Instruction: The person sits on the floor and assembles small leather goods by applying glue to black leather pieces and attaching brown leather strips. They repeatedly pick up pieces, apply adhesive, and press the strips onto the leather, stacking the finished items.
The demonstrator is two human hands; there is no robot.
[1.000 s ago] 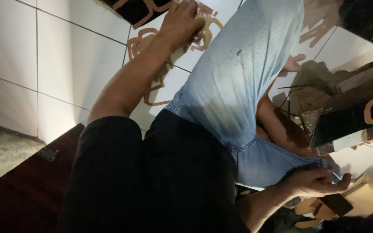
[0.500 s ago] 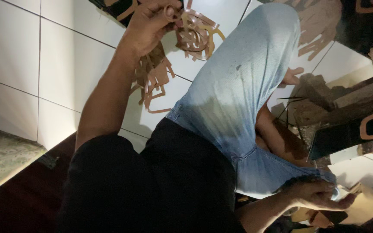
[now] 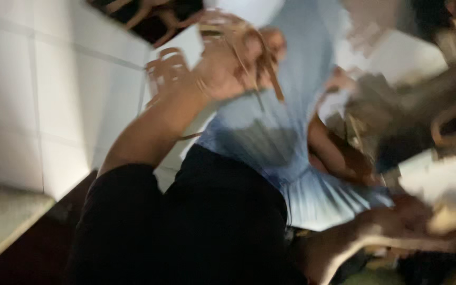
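One hand (image 3: pixel 228 63), blurred tan strips (image 3: pixel 259 68)

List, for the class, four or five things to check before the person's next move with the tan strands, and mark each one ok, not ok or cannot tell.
1. Left hand has a grip on the tan strands: ok, fingers are closed around them.
2. Strands free of tangles: cannot tell, the picture is blurred.
3. Right hand holds something: cannot tell, too smeared.
4. Light blue cloth lies across the lap: ok, it drapes over the dark trousers.
5. White tiled floor beside the left arm is well lit: ok.
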